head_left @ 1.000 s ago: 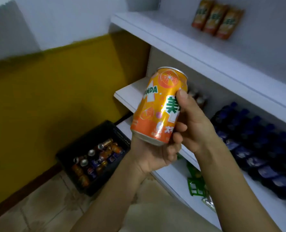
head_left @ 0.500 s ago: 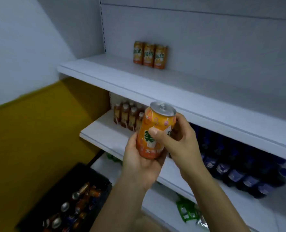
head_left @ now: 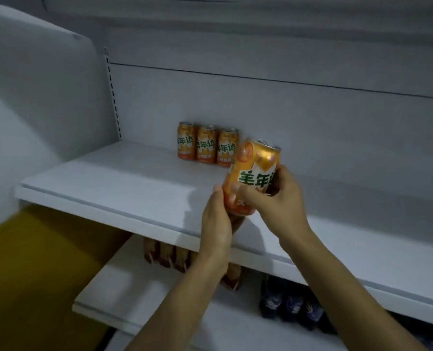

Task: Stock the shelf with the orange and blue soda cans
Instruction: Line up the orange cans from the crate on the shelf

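I hold an orange soda can (head_left: 254,173) in both hands above the white upper shelf (head_left: 124,183), tilted a little to the right. My left hand (head_left: 216,221) cups its bottom and left side from below. My right hand (head_left: 273,196) grips its right side, thumb across the front label. Three more orange cans (head_left: 206,145) stand upright in a row against the shelf's back wall, just left of and behind the held can. No blue cans show on this shelf.
Under the upper shelf, a lower white shelf (head_left: 124,295) carries brown bottles (head_left: 169,254) at the left and dark blue bottles (head_left: 291,302) at the right. A yellow wall (head_left: 33,274) fills the lower left. The grey back panel (head_left: 261,105) rises behind.
The can has gone up from lower-shelf height to over the upper shelf, close to the three standing cans. My view has risen too; the black crate on the floor has dropped out of sight.
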`<state>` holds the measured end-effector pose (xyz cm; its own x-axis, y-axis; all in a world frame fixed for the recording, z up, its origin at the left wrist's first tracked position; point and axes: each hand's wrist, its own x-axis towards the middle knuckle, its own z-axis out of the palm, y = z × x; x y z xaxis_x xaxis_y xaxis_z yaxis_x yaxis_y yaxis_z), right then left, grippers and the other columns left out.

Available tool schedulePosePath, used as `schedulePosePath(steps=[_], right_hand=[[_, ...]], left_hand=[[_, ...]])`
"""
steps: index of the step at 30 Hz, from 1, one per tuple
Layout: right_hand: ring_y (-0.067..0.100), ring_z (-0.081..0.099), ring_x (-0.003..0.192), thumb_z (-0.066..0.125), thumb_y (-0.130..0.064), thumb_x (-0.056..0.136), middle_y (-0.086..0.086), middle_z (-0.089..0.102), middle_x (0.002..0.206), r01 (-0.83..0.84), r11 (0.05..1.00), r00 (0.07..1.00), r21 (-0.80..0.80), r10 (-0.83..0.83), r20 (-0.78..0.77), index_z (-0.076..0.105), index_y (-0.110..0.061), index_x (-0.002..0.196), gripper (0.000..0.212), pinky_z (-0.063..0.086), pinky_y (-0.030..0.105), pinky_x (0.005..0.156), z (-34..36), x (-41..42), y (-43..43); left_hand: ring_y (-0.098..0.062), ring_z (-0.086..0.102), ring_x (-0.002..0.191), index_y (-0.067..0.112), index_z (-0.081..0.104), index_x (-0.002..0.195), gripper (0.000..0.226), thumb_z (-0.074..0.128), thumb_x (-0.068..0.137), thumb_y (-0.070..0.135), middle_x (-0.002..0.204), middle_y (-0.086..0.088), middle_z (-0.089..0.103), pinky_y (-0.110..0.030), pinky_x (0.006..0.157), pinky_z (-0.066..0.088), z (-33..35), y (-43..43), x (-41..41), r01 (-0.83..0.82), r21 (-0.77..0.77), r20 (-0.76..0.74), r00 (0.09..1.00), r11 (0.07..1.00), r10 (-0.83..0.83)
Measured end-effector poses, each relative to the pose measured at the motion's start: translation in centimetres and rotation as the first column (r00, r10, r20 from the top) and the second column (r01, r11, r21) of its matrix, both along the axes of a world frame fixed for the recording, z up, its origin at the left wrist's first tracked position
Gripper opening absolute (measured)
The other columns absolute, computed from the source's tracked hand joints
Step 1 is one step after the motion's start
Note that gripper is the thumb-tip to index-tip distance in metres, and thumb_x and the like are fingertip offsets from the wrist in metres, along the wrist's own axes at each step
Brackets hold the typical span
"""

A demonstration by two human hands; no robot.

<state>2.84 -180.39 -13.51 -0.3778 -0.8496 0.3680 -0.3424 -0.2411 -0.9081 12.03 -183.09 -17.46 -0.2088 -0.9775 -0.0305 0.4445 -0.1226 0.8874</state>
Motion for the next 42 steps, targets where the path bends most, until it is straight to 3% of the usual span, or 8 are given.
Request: schedulePosePath(steps=[3,5,7,9,18,24,40,42], right_hand=[[0.002,0.063,0.083,0.081,-0.019,0.069,-0.012,0.064,0.095,0.111,0.993,0.991,0.033,-0.108,-0.078,0.054,-0.019,0.109,0.048,0.052,0.012,0.066,0.0,-1.0,-6.2],[0.006,0.062,0.088,0.082,-0.023,0.067,-0.014,0.061,0.095,0.188,0.977,0.977,0.098,-0.176,-0.117,0.051,-0.021,0.11,0.053,0.051,0.015,0.069,-0.4,-1.9,-9.7],[0.016,0.061,0.101,0.082,-0.03,0.069,-0.006,0.063,0.109,0.266,0.946,0.958,0.186,-0.239,-0.157,0.051,-0.02,0.117,0.058,0.053,0.029,0.084,-1.1,-3.0,-12.5],[0.02,0.06,0.109,0.08,-0.03,0.071,0.001,0.061,0.119,0.303,0.927,0.944,0.22,-0.259,-0.206,0.05,-0.016,0.123,0.061,0.05,0.031,0.088,-1.9,-4.3,-14.8],[0.023,0.056,0.117,0.081,-0.015,0.072,0.007,0.057,0.128,0.364,0.907,0.931,0.21,-0.343,-0.128,0.041,-0.01,0.135,0.075,0.044,0.026,0.088,-4.6,-6.5,-19.2],[0.022,0.055,0.116,0.078,-0.016,0.075,0.004,0.055,0.13,0.351,0.915,0.931,0.199,-0.318,-0.179,0.036,-0.012,0.138,0.077,0.045,0.03,0.092,-5.9,-6.4,-19.6],[0.031,0.04,0.134,0.074,-0.036,0.08,0.016,0.033,0.15,0.386,0.804,0.904,0.452,-0.233,-0.358,-0.011,-0.004,0.15,0.115,0.037,0.039,0.106,-3.8,-7.5,-22.8],[0.031,0.035,0.136,0.075,-0.038,0.078,0.016,0.029,0.151,0.413,0.807,0.898,0.423,-0.284,-0.335,-0.005,-0.007,0.151,0.112,0.036,0.04,0.107,-3.7,-7.0,-21.2]], left_hand=[[-0.006,0.066,0.095,0.035,0.041,0.137,0.041,0.044,0.096,0.042,0.109,0.005,0.069,-0.026,0.085,0.053,-0.9,-4.3,3.3,0.157,-0.428,0.48,0.874,0.89,0.077],[-0.004,0.062,0.1,0.037,0.042,0.138,0.045,0.048,0.094,0.044,0.114,0.01,0.068,-0.028,0.089,0.05,-1.1,-6.6,5.1,0.411,-0.52,0.777,0.591,0.749,0.215],[-0.003,0.055,0.111,0.037,0.045,0.137,0.044,0.045,0.094,0.049,0.127,0.014,0.06,-0.027,0.093,0.046,-1.0,-8.0,5.9,0.583,-0.51,0.86,0.351,0.632,0.37],[-0.005,0.047,0.121,0.036,0.044,0.138,0.047,0.041,0.095,0.053,0.134,0.014,0.054,-0.025,0.096,0.041,-1.2,-8.7,6.2,0.681,-0.49,0.858,0.268,0.544,0.438],[0.004,0.035,0.126,0.038,0.042,0.138,0.051,0.03,0.093,0.059,0.138,0.026,0.042,-0.017,0.104,0.025,-2.4,-10.0,6.9,0.698,-0.515,0.85,0.341,0.498,0.401],[0.003,0.064,0.083,0.035,0.072,0.094,0.038,0.041,0.08,0.053,0.092,0.023,0.068,-0.017,0.069,0.052,-3.5,-10.2,6.4,0.676,-0.581,0.808,0.411,0.454,0.423],[-0.013,0.065,0.092,0.023,0.071,0.102,0.041,0.044,0.084,0.048,0.1,0.01,0.071,-0.027,0.073,0.05,-3.8,-9.9,6.7,0.656,-0.586,0.797,0.361,0.475,0.484],[-0.014,0.064,0.094,0.022,0.071,0.105,0.041,0.044,0.085,0.047,0.102,0.009,0.071,-0.028,0.074,0.05,-3.7,-9.6,6.8,0.645,-0.598,0.79,0.374,0.476,0.485]])
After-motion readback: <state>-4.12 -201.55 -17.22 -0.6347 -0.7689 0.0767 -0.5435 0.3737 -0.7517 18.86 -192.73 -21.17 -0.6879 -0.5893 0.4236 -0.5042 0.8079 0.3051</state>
